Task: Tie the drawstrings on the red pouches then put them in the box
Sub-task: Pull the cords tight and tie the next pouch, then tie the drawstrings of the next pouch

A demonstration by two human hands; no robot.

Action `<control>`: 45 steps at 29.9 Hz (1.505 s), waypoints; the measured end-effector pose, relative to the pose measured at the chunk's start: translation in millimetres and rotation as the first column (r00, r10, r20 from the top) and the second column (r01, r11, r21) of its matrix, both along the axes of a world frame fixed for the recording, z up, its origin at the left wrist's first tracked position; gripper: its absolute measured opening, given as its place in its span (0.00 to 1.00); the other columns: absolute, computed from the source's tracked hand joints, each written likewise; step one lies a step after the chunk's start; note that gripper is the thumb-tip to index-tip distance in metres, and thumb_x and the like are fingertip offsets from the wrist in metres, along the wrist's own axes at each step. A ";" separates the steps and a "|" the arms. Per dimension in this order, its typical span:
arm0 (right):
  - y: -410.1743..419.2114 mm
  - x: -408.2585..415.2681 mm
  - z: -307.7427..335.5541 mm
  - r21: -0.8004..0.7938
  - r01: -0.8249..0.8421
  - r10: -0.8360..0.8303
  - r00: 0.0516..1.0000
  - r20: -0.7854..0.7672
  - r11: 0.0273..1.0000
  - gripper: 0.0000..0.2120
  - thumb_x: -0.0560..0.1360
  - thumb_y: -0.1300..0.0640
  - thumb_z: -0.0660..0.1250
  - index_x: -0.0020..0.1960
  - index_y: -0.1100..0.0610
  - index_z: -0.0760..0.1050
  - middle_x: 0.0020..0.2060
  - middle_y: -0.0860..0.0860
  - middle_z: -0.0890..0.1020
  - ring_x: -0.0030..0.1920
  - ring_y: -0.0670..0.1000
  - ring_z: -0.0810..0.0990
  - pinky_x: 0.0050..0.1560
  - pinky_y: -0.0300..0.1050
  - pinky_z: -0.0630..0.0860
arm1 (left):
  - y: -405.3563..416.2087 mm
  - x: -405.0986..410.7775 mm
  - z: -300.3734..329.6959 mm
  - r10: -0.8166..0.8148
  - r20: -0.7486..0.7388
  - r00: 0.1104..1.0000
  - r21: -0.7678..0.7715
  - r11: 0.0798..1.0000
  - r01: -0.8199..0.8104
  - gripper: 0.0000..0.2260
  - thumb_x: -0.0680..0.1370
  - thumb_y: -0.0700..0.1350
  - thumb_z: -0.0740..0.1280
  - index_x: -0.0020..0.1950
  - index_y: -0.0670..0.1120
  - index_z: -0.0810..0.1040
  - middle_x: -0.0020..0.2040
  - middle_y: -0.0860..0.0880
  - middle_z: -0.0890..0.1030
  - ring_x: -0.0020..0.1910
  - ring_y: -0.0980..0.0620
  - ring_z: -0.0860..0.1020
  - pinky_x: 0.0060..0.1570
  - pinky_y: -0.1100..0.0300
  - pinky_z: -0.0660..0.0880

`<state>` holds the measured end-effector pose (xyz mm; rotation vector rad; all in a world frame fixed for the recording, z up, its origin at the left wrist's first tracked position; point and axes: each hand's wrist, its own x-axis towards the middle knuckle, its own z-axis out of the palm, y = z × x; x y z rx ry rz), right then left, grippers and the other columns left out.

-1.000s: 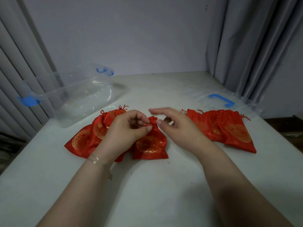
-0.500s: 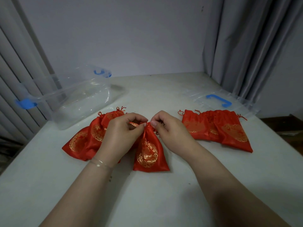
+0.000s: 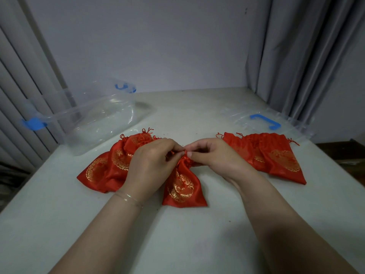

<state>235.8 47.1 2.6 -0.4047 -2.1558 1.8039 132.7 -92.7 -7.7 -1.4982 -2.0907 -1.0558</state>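
Just gold motifs on pouch (image 3: 182,186)

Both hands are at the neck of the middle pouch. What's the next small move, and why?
Probably pull the cord ends apart to snug the knot. The left hand and right hand both pinch at the gathered neck of the middle pouch, which lies on the table; the clear box holds no pouch yet.

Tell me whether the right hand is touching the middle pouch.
Touching. The head view shows the right hand pinching the gathered neck of the middle pouch.
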 end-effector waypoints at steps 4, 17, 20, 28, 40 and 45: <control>-0.9 0.7 2.2 0.170 0.029 -0.035 0.999 0.033 0.985 0.08 0.73 0.66 0.68 0.41 0.54 0.79 0.36 0.52 0.81 0.38 0.46 0.79 0.47 0.42 0.79 | -0.4 -0.1 0.3 0.063 -0.063 0.996 -0.055 0.996 -0.066 0.09 0.74 0.53 0.64 0.44 0.51 0.82 0.40 0.56 0.82 0.40 0.57 0.80 0.35 0.56 0.76; -4.1 -4.7 -4.8 0.695 0.206 -0.254 0.967 -0.036 0.689 0.01 0.72 0.53 0.62 0.44 0.50 0.71 0.36 0.44 0.76 0.40 0.47 0.76 0.42 0.50 0.75 | -0.4 0.4 3.5 -0.036 0.125 0.992 -0.282 0.957 0.070 0.04 0.80 0.48 0.59 0.46 0.51 0.70 0.39 0.54 0.74 0.39 0.56 0.73 0.38 0.57 0.69; -5.2 -7.0 -8.7 0.633 0.226 -0.240 0.969 -0.064 0.740 0.01 0.74 0.53 0.63 0.45 0.48 0.72 0.39 0.44 0.78 0.41 0.47 0.78 0.44 0.52 0.76 | -3.1 0.6 3.0 -0.039 0.355 0.934 -0.282 0.948 0.146 0.06 0.80 0.50 0.59 0.44 0.52 0.68 0.32 0.51 0.74 0.30 0.58 0.70 0.33 0.59 0.66; 38.7 3.4 -17.1 0.808 0.282 -0.695 0.690 0.204 0.517 0.23 0.73 0.42 0.64 0.64 0.50 0.68 0.64 0.53 0.69 0.65 0.57 0.65 0.62 0.53 0.64 | -1.6 -14.1 -1.2 0.151 0.538 0.829 0.086 0.969 -0.232 0.09 0.74 0.45 0.71 0.50 0.51 0.73 0.46 0.52 0.76 0.44 0.58 0.74 0.46 0.60 0.69; 51.4 -5.7 -30.4 0.810 0.204 -0.649 0.715 0.260 0.549 0.12 0.73 0.56 0.61 0.54 0.49 0.78 0.53 0.52 0.81 0.56 0.56 0.76 0.59 0.50 0.69 | 10.4 13.4 -7.0 -0.112 0.735 0.669 -0.002 0.986 0.166 0.06 0.79 0.43 0.64 0.53 0.47 0.80 0.46 0.48 0.84 0.41 0.52 0.82 0.38 0.64 0.77; 24.4 -11.2 -19.9 0.468 0.441 -0.363 0.897 -0.252 0.766 0.12 0.68 0.61 0.64 0.50 0.53 0.80 0.46 0.49 0.80 0.49 0.52 0.79 0.53 0.48 0.75 | 16.9 11.2 -4.0 -0.146 0.929 0.339 0.105 0.985 0.136 0.15 0.77 0.56 0.58 0.54 0.48 0.76 0.52 0.49 0.83 0.46 0.53 0.82 0.45 0.60 0.79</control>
